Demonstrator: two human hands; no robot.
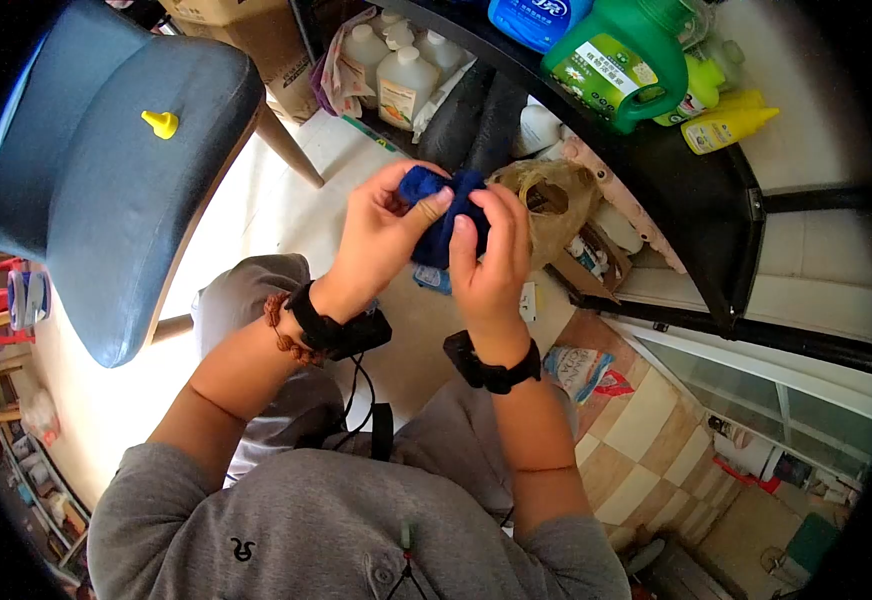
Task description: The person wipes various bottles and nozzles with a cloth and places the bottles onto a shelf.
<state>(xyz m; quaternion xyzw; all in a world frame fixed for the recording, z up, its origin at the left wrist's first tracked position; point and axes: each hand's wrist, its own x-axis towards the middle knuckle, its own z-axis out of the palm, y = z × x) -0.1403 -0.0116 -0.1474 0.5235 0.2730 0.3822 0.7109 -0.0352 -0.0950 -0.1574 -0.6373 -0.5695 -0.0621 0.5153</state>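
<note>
A dark blue cloth [438,238] is bunched up between my two hands, in front of my chest in the head view. My left hand [381,222] grips it from the left, with the thumb pressed on its front. On the other side my right hand [493,255] has its fingers curled over the cloth's right part. The fingers partly cover the cloth, so its full shape is hidden. Both wrists wear black straps with a small dark device.
A blue chair [146,190] at the left bears a yellow nozzle cap [160,124]. On the black shelf [686,190] stand a green jug [621,65], a blue bottle [541,18] and yellow bottles [724,128]. White jugs [406,85] and a plastic bag [551,205] lie beyond my hands.
</note>
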